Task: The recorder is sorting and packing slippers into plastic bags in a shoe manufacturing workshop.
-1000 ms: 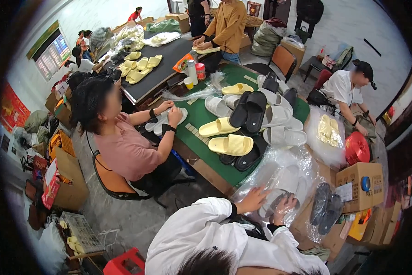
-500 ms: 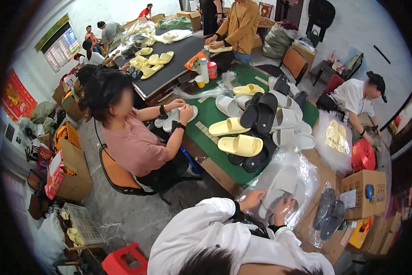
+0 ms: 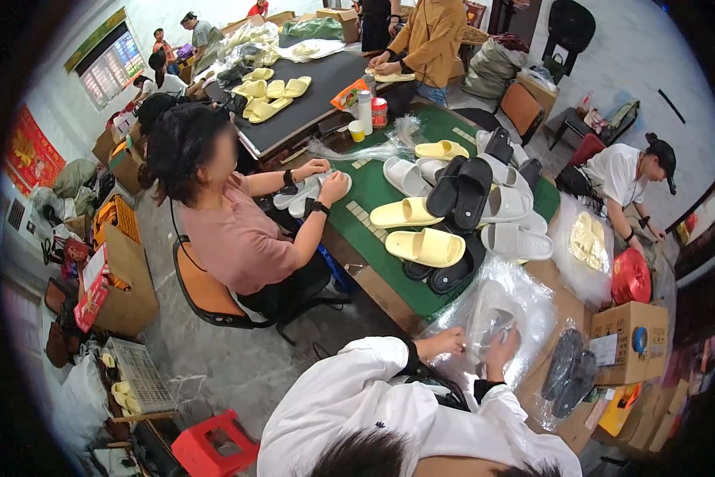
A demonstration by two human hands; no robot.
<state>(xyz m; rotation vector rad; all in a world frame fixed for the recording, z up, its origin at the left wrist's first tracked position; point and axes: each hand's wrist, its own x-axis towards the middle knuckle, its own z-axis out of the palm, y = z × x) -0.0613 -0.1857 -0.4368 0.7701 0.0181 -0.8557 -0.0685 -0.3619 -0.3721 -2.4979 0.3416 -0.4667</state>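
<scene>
A pair of light grey slide slippers point(image 3: 491, 308) lies in a clear plastic bag point(image 3: 536, 298) at the near end of the table. My left hand point(image 3: 445, 342) is closed at the bag's near left edge, seemingly pinching the film. With its fingers curled, my right hand point(image 3: 502, 348) grips the near end of the slippers. Glare on the film hides exactly where the fingertips touch. Just beyond the bag, yellow slides point(image 3: 426, 247), black slides point(image 3: 462, 191) and grey slides point(image 3: 518, 241) are piled on the green table mat point(image 3: 365, 258).
To my right are a bagged dark pair point(image 3: 570, 372), a cardboard box point(image 3: 629, 338) and a red roll point(image 3: 631, 274). At my left, a seated co-worker in pink point(image 3: 234, 230) handles grey slippers point(image 3: 298, 199). A red stool point(image 3: 214, 445) stands lower left. Cups and bottles point(image 3: 364, 111) stand farther back.
My right hand and the grey slippers have moved slightly away from me within the bag. My left hand has shifted a little toward the right. The whole view has tilted slightly.
</scene>
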